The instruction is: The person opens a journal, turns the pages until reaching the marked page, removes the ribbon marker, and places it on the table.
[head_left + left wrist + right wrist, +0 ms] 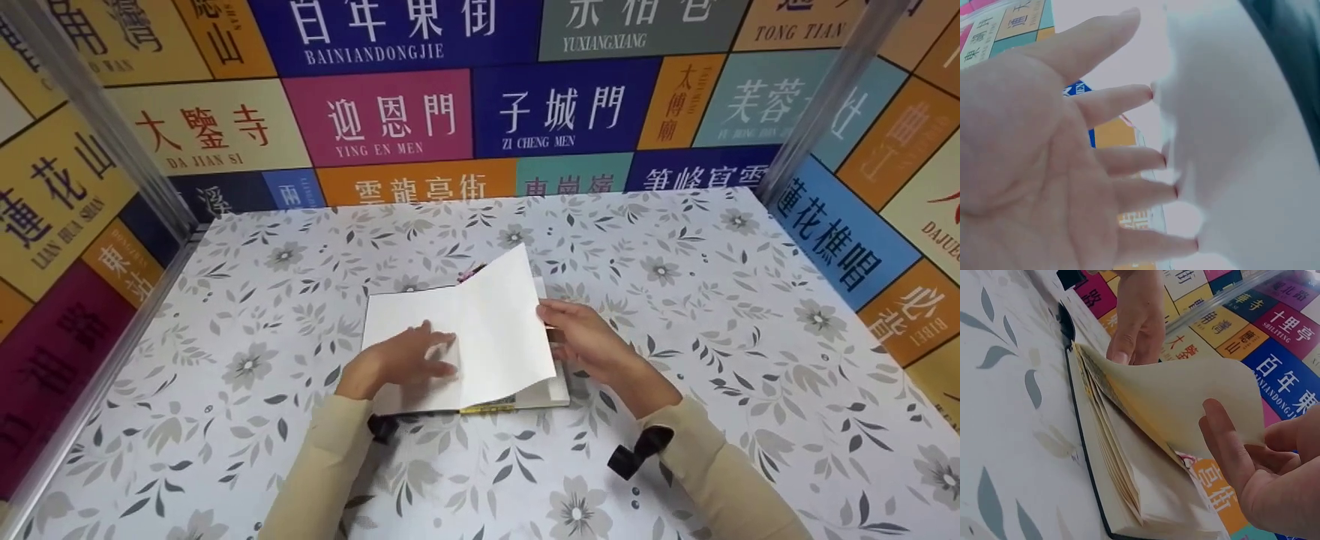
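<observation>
An open notebook [412, 311] with blank white pages and a dark cover edge lies on the table. My right hand [592, 341] pinches the outer edge of a raised page [502, 330], which curves up from the spine. In the right wrist view that page [1202, 394] bends between thumb and fingers. My left hand [405, 356] rests its fingertips on the left page near the fold, fingers spread and fairly straight in the left wrist view. A yellow and grey printed piece [487, 409] shows under the raised page, and a small pink bit [471, 274] peeks out behind it.
A white cloth with grey flowers and leaves covers the table [285, 315]. Colourful panels with Chinese place names [382, 120] stand at the back and both sides. Clear upright posts [817, 97] mark the corners. Dark straps [637, 454] sit at the wrists.
</observation>
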Demonstrator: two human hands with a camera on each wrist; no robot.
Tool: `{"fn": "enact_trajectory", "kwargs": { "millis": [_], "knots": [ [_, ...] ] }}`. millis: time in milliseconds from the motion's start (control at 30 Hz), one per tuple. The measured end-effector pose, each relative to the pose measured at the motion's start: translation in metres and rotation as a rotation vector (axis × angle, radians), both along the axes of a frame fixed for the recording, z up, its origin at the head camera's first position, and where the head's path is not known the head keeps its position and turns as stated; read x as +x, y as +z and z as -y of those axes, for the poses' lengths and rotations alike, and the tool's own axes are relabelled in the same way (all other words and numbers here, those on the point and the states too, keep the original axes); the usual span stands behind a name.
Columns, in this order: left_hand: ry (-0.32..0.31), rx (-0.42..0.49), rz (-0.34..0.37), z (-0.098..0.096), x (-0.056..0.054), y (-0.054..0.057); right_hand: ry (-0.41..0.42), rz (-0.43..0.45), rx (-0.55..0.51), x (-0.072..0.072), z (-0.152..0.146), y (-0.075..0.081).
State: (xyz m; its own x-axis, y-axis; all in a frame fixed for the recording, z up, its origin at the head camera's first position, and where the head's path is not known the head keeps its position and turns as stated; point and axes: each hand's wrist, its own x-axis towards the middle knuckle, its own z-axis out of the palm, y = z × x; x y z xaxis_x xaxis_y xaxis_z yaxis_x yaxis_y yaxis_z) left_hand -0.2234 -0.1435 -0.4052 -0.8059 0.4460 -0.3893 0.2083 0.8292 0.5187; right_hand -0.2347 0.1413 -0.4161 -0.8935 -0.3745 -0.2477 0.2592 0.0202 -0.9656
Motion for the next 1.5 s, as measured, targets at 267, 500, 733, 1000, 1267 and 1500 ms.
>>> {"fn": "enact_trajectory", "kwargs": {
  "millis": [267, 500, 733, 1000, 1267, 1500],
  "knots": [
    [0.041, 0.244, -0.089, 0.020, 0.003, 0.001, 0.169, -0.248, 0.033, 0.016, 0.014, 0.003],
    [0.349, 0.569, 0.106, 0.030, 0.001, 0.022, 0.338, -0.512, 0.182, 0.033, 0.034, 0.000],
    [0.529, 0.675, 0.137, 0.037, -0.003, 0.038, 0.495, -0.705, 0.402, 0.042, 0.051, -0.011],
    [0.572, 0.725, 0.116, 0.043, -0.005, 0.046, 0.584, -0.747, 0.628, 0.048, 0.054, -0.017],
    [0.564, 0.544, 0.071, 0.037, -0.005, 0.052, 0.704, -0.688, 0.735, 0.054, 0.050, -0.013],
    [0.559, 0.412, -0.029, 0.040, -0.004, 0.054, 0.761, -0.704, 0.753, 0.052, 0.046, -0.012]
  ]
}}
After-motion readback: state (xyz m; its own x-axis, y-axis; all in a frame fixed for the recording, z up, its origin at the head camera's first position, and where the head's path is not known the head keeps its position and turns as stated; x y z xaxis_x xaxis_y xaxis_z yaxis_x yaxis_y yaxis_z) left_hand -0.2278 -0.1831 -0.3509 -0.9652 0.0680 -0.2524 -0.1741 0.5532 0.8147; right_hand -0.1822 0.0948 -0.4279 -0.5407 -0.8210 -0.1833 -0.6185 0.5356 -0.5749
